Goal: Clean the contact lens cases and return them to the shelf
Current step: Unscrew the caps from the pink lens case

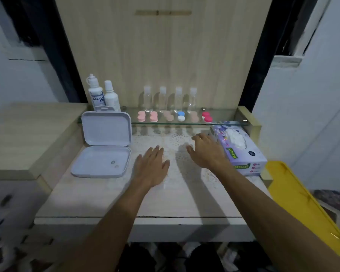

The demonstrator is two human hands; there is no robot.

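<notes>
Head view, listed from the bottom of the frame upward.

Two bare forearms rise from the lower edge toward the centre. Left hand (152, 167): palm down, fingers straight and slightly spread, flat on the pale tabletop (98, 201) at centre; holds nothing. Right hand (207, 152): palm down, fingers relaxed and apart, low over the lace mat (165, 138) just right of centre; whether it touches the mat cannot be told. Holds nothing.

Yellow tray (302, 203): lower right, tilted, beside the table edge.

White hinged box (103, 152): left of the left hand, lid standing upright, base lying flat with two small items inside, too small to identify.

Tissue box (243, 152): purple, right of the right hand and close to it, white tissue showing at its top opening.

Glass shelf (222, 122): spans the middle of the frame behind the mat. Contact lens cases on it, in a row left to right: two pink cases (147, 116), a beige case (167, 116), a blue and white case (181, 116), another beige case (194, 116), a red case (207, 117). All lie well apart from both hands.

Four small clear bottles (170, 99): upright in a row behind the cases.

Two white solution bottles (103, 95): upright at the shelf's left end, partly behind the box lid.

Wooden back panel (165, 52): fills the upper centre.
</notes>
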